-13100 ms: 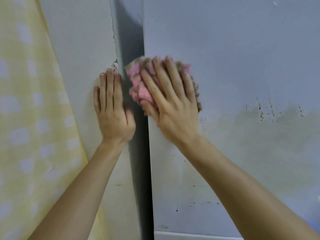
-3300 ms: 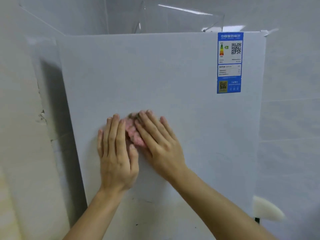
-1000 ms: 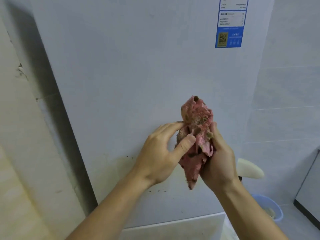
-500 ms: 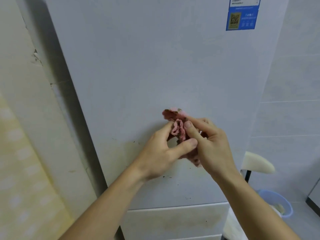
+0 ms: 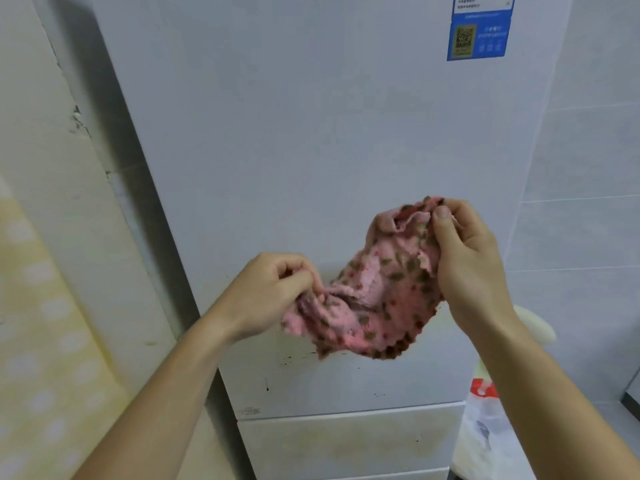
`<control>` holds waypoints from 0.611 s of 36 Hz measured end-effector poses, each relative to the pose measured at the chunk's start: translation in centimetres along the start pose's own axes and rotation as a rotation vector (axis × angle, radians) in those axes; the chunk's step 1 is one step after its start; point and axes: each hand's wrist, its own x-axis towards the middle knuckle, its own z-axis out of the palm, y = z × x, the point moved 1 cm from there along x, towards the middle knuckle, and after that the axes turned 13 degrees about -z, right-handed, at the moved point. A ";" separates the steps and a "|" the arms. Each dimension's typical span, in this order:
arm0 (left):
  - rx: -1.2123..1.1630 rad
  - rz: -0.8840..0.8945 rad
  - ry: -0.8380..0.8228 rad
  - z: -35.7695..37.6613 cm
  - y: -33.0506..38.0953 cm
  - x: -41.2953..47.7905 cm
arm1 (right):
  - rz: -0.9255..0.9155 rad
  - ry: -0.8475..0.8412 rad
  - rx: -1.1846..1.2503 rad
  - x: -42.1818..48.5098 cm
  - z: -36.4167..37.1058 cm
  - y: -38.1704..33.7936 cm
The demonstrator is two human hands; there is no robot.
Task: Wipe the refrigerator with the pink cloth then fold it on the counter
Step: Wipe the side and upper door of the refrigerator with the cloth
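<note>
The pink cloth (image 5: 375, 289), dotted with dark spots, hangs spread between my two hands in the air in front of the white refrigerator (image 5: 311, 133). My left hand (image 5: 273, 292) pinches its lower left edge with curled fingers. My right hand (image 5: 465, 258) grips its upper right corner, thumb on top. The cloth sags in the middle and does not touch the refrigerator door. Dark smudges and specks mark the door just below the cloth.
A blue label (image 5: 479, 32) sticks to the door's top right. A lower drawer front (image 5: 346, 441) lies beneath the door. A yellow checked curtain (image 5: 41, 341) hangs at left. A white plastic bag (image 5: 485, 434) sits at lower right by the tiled wall (image 5: 588, 168).
Both hands held the cloth bunched up together; now they have drawn apart, left hand lower and right hand higher, and the cloth is opened out between them.
</note>
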 end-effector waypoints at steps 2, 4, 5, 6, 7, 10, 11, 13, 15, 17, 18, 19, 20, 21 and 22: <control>0.037 -0.033 -0.135 0.3 -0.1 -0.1 | 0.005 -0.052 0.066 0.3 0.4 -0.6; 0.023 -0.024 -0.185 1.2 0.2 -0.2 | 0.045 -0.128 0.171 0.4 1.3 -1.2; -0.002 0.000 -0.188 1.8 0.4 -0.2 | 0.050 -0.171 0.214 0.4 1.8 -1.4; -0.021 0.027 -0.178 2.3 0.5 -0.1 | 0.052 -0.207 0.256 0.5 2.2 -1.6; -0.032 0.051 -0.168 2.8 0.8 -0.1 | 0.061 -0.236 0.298 0.6 2.6 -1.8; -0.118 0.057 -0.225 3.5 1.2 0.2 | 0.139 -0.257 0.394 1.4 2.9 -2.6; -0.170 0.058 -0.262 3.6 1.3 0.2 | 0.173 -0.243 0.415 1.9 2.8 -2.8; -0.308 0.055 -0.312 3.8 1.3 0.0 | 0.251 -0.198 0.456 2.8 2.2 -2.8; -0.465 0.031 -0.317 3.9 1.3 0.1 | 0.351 -0.163 0.502 3.3 1.6 -2.2; -0.543 0.007 -0.291 3.9 1.4 0.3 | 0.456 -0.216 0.601 2.9 1.2 -1.0; -0.539 0.001 -0.270 3.9 1.5 0.4 | 0.494 -0.265 0.648 2.2 1.2 -0.3; -0.510 0.007 -0.245 3.9 1.6 0.5 | 0.526 -0.297 0.672 1.2 1.3 0.5; -0.476 0.016 -0.226 3.8 1.8 0.6 | 0.552 -0.328 0.658 -0.1 1.4 1.4; -0.439 0.018 -0.202 3.6 2.0 0.6 | 0.576 -0.352 0.616 -1.6 1.6 2.4; -0.408 0.011 -0.181 3.5 2.2 0.6 | 0.597 -0.369 0.564 -3.1 1.9 3.4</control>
